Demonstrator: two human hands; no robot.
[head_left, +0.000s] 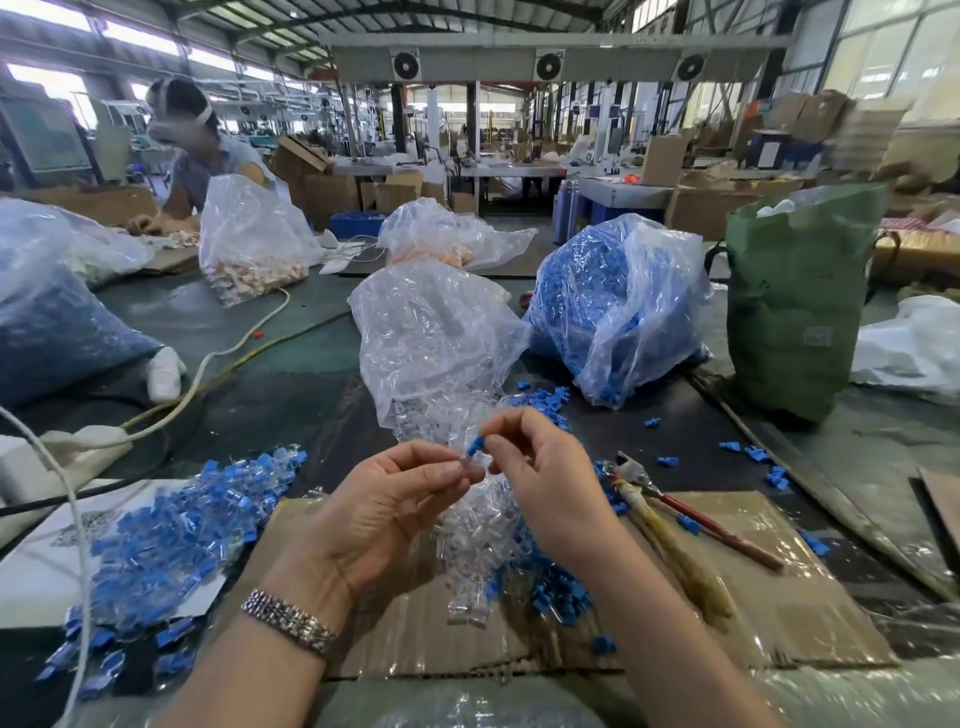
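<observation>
Blue cap (475, 446) is up in the air, right in the middle, pinched between thumb and forefinger of the right hand (540, 478). The other fingers are curled in loosely. The left hand (384, 514) meets it from the other side. Its thumb and fingertips are closed on a small clear piece (470, 467), which touches the underside of the cap. Both hands hover above a cardboard sheet (779, 597) on the table.

Directly under the hands, a spill of loose clear pieces (478, 535) runs down the cardboard, and more blue caps (558, 592) are heaped just beside it, below the right wrist. Off to the left lies a big pile of blue-and-clear parts (176, 535). A metal watch (288, 619) sits on the left wrist.

Behind the hands stands a crumpled clear bag (436, 353), and to its right a bag of blue parts (597, 306), then a green sack (795, 301). A red-handled tool (691, 512) lies on the cardboard near the right hand.
</observation>
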